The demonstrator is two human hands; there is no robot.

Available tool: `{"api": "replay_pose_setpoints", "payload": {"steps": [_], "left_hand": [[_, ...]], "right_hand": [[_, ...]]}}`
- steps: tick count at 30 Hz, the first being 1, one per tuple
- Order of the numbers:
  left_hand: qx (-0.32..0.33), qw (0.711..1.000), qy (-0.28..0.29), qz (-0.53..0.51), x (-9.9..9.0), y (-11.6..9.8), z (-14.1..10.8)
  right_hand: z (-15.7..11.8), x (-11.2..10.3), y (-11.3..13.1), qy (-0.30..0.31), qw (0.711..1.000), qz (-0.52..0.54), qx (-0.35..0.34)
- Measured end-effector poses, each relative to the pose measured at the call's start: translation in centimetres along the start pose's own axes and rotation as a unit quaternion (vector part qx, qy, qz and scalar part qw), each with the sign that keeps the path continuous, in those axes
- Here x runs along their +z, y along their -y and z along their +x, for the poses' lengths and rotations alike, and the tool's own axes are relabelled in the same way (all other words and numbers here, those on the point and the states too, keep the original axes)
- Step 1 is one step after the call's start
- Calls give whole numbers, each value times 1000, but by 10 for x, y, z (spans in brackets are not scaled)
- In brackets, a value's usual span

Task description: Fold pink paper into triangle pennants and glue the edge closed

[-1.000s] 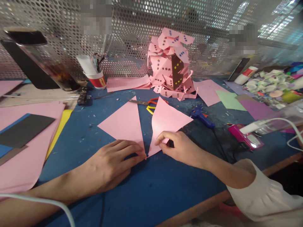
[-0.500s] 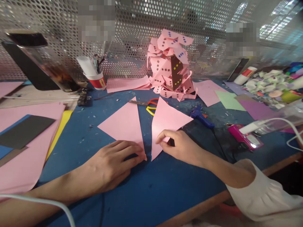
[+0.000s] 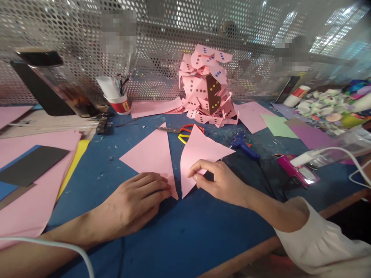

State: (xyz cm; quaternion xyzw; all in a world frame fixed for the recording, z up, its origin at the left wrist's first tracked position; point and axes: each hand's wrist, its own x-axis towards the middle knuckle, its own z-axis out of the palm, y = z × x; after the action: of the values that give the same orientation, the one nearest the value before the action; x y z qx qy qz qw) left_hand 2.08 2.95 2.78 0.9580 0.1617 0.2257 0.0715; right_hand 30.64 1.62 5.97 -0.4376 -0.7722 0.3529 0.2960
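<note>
Left piece (image 3: 150, 154) and right piece (image 3: 198, 148), two of pink paper, lie on the blue tabletop (image 3: 174, 239) at the centre of the view; their lower tips point to 6 o'clock, close but apart. The left hand (image 3: 130, 204) lies over the lower part of the left piece, presumably to pin it flat; whether its grip pinches the paper, one cannot tell. The right hand (image 3: 224, 183) has its grip lightly closed at the lower edge of the right piece, apparently to steer it, since that sheet bows while its neighbour lies flat.

Directions are taken from the gap between the pieces. At 12 o'clock: scissors (image 3: 174, 130), one pair, blades toward 9 o'clock, one red and one yellow loop, partly covered by the right piece. Between 12 and 1: one dotted stack (image 3: 199, 90) of folded pink paper, upright. At 11: pink strips (image 3: 153, 108), heaped, too overlapped to count. Between 10 and 11: one cup (image 3: 120, 105), serving as a holder for slender tools. Between 2 and 3: one glue gun (image 3: 245, 146), laid on its side, seemingly within easy reach of the right hand. At 2: one green sheet (image 3: 279, 125). At 9: large pink sheets (image 3: 26, 208), number uncertain.
</note>
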Motion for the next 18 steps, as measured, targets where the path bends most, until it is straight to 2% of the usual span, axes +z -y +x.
{"api": "replay_pose_setpoints", "payload": {"steps": [5, 8, 11, 15, 18], "left_hand": [[-106, 992, -25, -70, -3, -8, 5], [-184, 975, -28, -119, -5, -14, 6], [-222, 956, -50, -184, -5, -17, 6], [-252, 900, -102, -341, -4, -17, 9], [-260, 855, -115, -433, -4, -16, 13]], "right_hand": [[-3, 0, 3, 4, 999, 34, -35], [-4, -1, 7, 33, 997, 58, -42], [-6, -1, 12, 69, 994, 61, -56], [-9, 1, 15, 107, 990, 66, -64], [-11, 2, 14, 135, 985, 83, -61]]}}
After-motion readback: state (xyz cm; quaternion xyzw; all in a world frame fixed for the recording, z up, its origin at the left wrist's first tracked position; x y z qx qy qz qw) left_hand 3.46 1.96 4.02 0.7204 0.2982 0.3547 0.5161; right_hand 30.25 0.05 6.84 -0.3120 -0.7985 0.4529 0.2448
